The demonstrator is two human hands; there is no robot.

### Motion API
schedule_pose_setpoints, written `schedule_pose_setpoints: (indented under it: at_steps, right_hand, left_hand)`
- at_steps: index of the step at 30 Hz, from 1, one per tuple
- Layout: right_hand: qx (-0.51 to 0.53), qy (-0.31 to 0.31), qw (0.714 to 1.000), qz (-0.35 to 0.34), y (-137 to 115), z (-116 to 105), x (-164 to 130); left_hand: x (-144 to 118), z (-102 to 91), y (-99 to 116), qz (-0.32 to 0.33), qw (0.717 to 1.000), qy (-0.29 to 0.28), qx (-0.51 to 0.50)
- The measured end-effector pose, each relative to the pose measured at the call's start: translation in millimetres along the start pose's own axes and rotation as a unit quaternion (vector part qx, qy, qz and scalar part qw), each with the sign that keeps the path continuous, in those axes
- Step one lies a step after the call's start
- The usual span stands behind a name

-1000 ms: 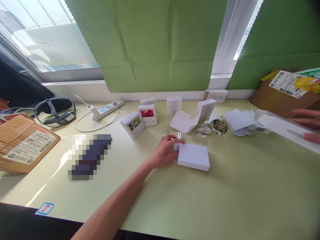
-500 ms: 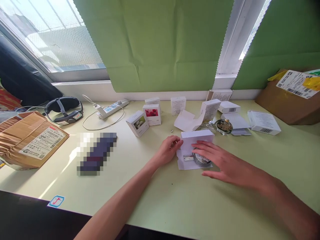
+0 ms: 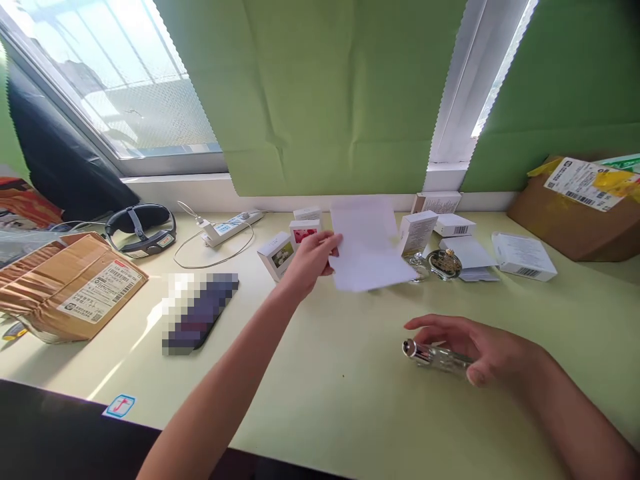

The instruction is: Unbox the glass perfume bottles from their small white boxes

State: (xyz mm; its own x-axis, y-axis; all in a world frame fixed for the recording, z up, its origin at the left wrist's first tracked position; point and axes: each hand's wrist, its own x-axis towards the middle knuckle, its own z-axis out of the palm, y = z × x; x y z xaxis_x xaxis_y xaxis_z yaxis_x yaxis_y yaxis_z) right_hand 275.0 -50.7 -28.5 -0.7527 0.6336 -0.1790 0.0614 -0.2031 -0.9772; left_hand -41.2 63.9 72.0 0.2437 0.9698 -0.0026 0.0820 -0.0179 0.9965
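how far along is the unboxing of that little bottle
Done: the clear bottle with a silver cap is out of its packaging and lies sideways in the right hand, low over the table. In hand: the left hand lifts the white box toward the back row. Left: several small white boxes by the window look unopened.

bare tabletop [image 3: 350, 400] open near the front edge; small boxes [image 3: 280, 253] crowding the back, cardboard parcel [image 3: 75, 287] far left
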Motion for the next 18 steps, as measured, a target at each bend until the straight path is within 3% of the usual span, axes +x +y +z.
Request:
schedule_pose_setpoints:
  at_steps: [3, 5, 7, 8, 10, 12, 15, 18]
  right_hand:
    - [0.022, 0.033, 0.999, 0.016, 3, 1, 5]
    - [0.032, 0.051, 0.998, 0.017, 1, 4, 8]
    - [0.038, 0.065, 0.997, 0.014, -3, 7, 10]
    - [0.042, 0.075, 0.996, 0.012, -5, 9, 12]
    - [0.066, 0.099, 0.993, 0.016, -9, 13, 17]
    - [0.102, 0.117, 0.988, 0.022, -14, 16, 25]
    - [0.088, 0.127, 0.987, 0.033, -19, 21, 39]
    - [-0.020, 0.176, 0.983, 0.040, -19, 28, 53]
  left_hand:
    - [16, 11.6, 34, 0.080, 0.992, -0.047, -0.080]
    - [14, 23.1, 39, 0.143, 0.989, -0.017, -0.041]
    - [0, 33.9, 28, 0.192, 0.979, 0.006, 0.061]
    - [-10, 38.0, 19, 0.199, 0.972, -0.041, 0.123]
    - [-29, 42.7, -2, 0.196, 0.918, -0.239, 0.248]
    - [-43, 43.6, -20, 0.218, 0.865, -0.321, 0.317]
    - [-47, 42.4, -34, 0.254, 0.826, -0.329, 0.382]
    - [-41, 41.8, -36, 0.295, 0.795, -0.302, 0.437]
